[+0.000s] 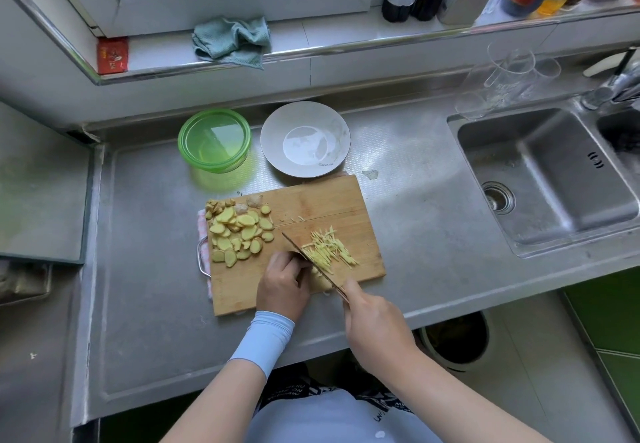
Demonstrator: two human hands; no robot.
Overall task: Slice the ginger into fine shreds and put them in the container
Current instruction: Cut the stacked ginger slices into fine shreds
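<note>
Table (pixel 156 304) of steel fills most of the view before you, and the sink (pixel 554 179) is set into it at your right. On the table lies the wooden cutting board (pixel 329 200), its far edge just beside a grey plate (pixel 332 120). The green container (pixel 207 162) stands left of the plate, near the board but apart from it; whether it has a lid on is not clear.

Your left hand (pixel 284 283), with a light blue sleeve (pixel 263 342) at the wrist, is over the near part of the board. Its fingers are curled and hold down a ginger piece (pixel 318 274) against the blade. Your right hand (pixel 374 325) is clenched around the handle of the knife (pixel 298 248); the blade points away from you and to the left.

1 heap of ginger slices (pixel 239 231) lies on the left part of the board. The ginger shreds (pixel 332 247) lie in 1 loose pile just at the right side of the blade. A few single shreds lie apart, toward the middle of the board.
</note>
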